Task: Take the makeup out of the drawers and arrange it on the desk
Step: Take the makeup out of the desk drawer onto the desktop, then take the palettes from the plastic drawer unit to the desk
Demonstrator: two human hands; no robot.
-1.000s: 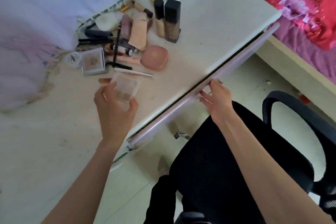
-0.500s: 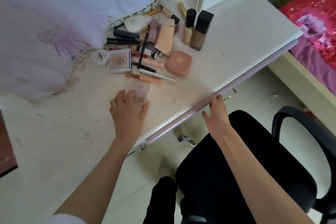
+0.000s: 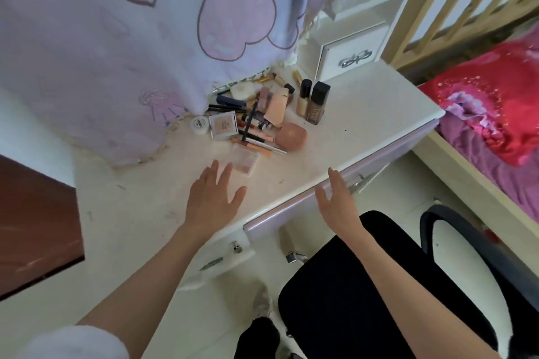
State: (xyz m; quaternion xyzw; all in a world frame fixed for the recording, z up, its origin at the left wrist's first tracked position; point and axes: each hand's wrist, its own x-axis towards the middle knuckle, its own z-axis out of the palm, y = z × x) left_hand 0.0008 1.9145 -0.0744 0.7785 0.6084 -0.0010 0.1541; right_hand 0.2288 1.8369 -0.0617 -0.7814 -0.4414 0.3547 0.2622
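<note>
Over the desk (image 3: 364,114), both hands, left hand (image 3: 211,198) and right hand (image 3: 335,201), hover palm-down, fingers spread, holding nothing.

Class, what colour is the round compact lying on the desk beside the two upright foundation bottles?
The round compact is a peachy pink, clearest in the head view.

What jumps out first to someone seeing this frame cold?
The heap of makeup piled at the back of the white desk, below a lilac cloth printed with pink hearts. Nearer, both hands hover open and empty: the left hand just short of a clear eyeshadow palette lying flat on the desk, the right hand by the pink drawer front. At far right, a bright red bedspread.
</note>
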